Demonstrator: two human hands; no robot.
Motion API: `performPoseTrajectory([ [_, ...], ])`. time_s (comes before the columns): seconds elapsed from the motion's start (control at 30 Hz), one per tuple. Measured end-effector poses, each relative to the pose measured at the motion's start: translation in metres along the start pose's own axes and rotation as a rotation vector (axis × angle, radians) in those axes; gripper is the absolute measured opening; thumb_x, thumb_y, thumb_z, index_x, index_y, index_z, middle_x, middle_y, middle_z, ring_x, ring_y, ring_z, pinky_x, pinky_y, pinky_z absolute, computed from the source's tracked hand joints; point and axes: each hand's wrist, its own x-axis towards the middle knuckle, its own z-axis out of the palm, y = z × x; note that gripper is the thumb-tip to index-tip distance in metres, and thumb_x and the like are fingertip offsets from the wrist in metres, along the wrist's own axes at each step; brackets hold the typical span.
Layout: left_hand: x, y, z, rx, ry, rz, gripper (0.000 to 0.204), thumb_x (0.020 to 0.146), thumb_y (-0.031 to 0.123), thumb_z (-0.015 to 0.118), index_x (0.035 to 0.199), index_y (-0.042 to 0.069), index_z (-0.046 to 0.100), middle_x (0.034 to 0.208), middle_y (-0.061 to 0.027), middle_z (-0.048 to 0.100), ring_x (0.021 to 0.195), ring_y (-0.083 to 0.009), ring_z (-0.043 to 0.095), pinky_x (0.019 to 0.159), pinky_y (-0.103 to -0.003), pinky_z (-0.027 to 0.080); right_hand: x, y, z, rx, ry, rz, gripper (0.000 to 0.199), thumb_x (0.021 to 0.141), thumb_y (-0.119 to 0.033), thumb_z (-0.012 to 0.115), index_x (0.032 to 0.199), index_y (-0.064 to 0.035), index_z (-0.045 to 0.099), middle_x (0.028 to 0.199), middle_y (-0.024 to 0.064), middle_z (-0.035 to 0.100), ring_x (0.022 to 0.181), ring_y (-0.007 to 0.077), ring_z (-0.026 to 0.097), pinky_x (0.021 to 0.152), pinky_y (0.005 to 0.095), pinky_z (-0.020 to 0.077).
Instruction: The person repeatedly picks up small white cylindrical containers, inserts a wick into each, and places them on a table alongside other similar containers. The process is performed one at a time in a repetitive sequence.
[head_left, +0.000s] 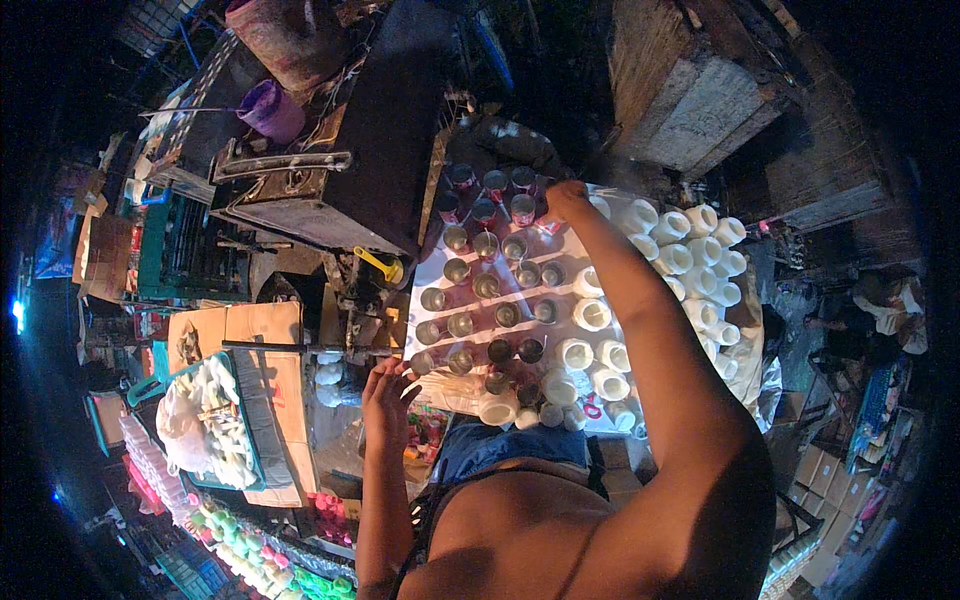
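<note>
My right arm reaches across the table, and my right hand (568, 200) is at its far edge. Its fingers are curled closed beside a reddish cup (523, 208); whatever they hold is hidden. My left hand (386, 392) is at the near left edge of the table, its fingers loosely apart and empty, close to a clear cup (424, 361). Rows of clear and metallic-looking cups (486, 286) stand upright on the white tabletop (553, 325). White, thick-walled pots (592, 315) with round openings stand to the right, partly behind my right forearm.
A large dark box-like cabinet (370, 130) stands beyond the table's left side, near a yellow funnel-shaped tool (380, 266). A purple pail (270, 112) sits farther back. At left, a tray of white pieces (215, 410) rests on cardboard. More white pots (702, 222) crowd the right side.
</note>
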Motion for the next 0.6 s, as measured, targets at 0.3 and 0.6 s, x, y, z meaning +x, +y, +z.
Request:
performPoseTrajectory([
  [0.3, 0.003, 0.004, -0.003, -0.027, -0.031, -0.004, 0.015, 0.108, 0.022, 0.061, 0.120, 0.013, 0.062, 0.111, -0.0027, 0.073, 0.101, -0.0186, 0.071, 0.090, -0.040, 0.055, -0.023, -0.007, 0.029, 0.124, 0.168, 0.084, 0.036, 0.079, -0.030, 0.083, 0.104, -0.0050, 0.081, 0.112, 0.0202, 0.078, 0.108, 0.0352, 0.075, 0.088, 0.0496, 0.0609],
  [0.6, 0.014, 0.002, -0.002, -0.004, -0.059, -0.013, 0.015, 0.108, 0.021, 0.061, 0.121, 0.012, 0.063, 0.113, -0.0040, 0.073, 0.102, -0.0197, 0.071, 0.089, -0.038, 0.055, -0.050, -0.019, 0.039, 0.013, 0.162, 0.139, 0.035, 0.082, -0.038, 0.082, 0.099, -0.0084, 0.081, 0.127, 0.0147, 0.068, 0.108, 0.0314, 0.072, 0.087, 0.0452, 0.0590],
])
